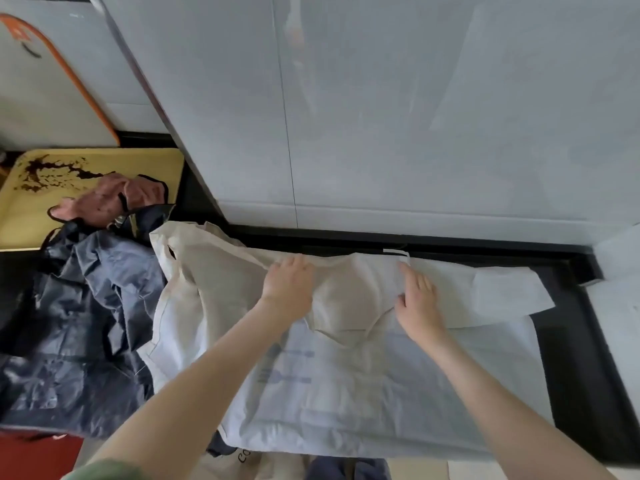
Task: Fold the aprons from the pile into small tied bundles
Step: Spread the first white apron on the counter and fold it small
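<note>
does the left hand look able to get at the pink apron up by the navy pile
Probably yes. The left hand holds the beige apron, and the pink apron lies uncovered to its far left, with only the low navy pile between. It would have to let go and stretch.

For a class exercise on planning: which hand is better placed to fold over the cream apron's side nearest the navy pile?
Probably the left hand. It is on the cream cloth apron nearer that side and the crumpled navy fabric pile; the right hand lies farther off and could pin the cloth.
</note>
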`<state>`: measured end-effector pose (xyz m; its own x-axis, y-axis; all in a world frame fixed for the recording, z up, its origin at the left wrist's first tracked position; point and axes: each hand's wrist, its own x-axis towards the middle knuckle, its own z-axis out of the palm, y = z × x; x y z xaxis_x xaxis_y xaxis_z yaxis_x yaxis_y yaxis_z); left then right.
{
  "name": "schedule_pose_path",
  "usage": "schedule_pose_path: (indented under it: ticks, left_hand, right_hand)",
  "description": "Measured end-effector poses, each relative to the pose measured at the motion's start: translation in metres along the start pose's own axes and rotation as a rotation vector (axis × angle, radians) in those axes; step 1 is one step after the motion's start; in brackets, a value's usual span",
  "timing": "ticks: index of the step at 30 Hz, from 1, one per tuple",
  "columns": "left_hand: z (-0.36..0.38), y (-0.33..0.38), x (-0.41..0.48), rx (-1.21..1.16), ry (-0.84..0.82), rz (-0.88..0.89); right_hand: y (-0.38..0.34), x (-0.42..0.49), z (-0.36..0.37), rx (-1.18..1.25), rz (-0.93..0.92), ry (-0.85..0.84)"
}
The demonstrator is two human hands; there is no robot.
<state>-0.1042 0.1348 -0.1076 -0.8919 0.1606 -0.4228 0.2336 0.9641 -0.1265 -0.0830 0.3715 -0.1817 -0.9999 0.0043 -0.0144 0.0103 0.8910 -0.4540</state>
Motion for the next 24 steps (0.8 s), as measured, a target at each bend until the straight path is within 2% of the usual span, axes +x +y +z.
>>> schedule_pose_path:
  ticks: [3,6,9,11,13,17,19,22,24]
  left_hand:
    - [0.005,0.004,0.000,-0.101,-0.213,-0.209]
    - [0.007,0.002,0.001,-0.217,-0.391,-0.269]
    - [0.017,0.006,0.006,-0.640,-0.524,-0.403]
    - [0.023,0.011,0.015,-0.846,-0.422,-0.466]
    - [0.025,0.018,0.020,-0.910,-0.248,-0.433]
    - [0.023,0.033,0.025,-1.162,-0.021,-0.506]
    - [0.023,0.037,0.028,-1.387,0.020,-0.581]
    - [0.024,0.035,0.034,-1.807,0.002,-0.644]
    - [0.025,0.030,0.037,-1.895,-0.004,-0.622]
  right_hand:
    - [0.031,0.000,-0.024,-0.028,0.252,0.138]
    - [0.064,-0.005,-0.041,-0.030,0.527,0.198]
    - [0.087,-0.012,-0.046,0.034,0.697,0.125]
    - [0.096,-0.014,-0.045,0.084,0.712,0.071]
    - [0.099,-0.014,-0.046,0.106,0.690,0.082]
    - [0.107,-0.015,-0.056,0.394,0.819,0.373]
    - [0.113,-0.016,-0.065,0.507,0.925,0.428]
    - [0.127,-0.019,-0.078,0.651,1.036,0.375]
    - [0.138,-0.020,-0.084,0.725,1.069,0.292]
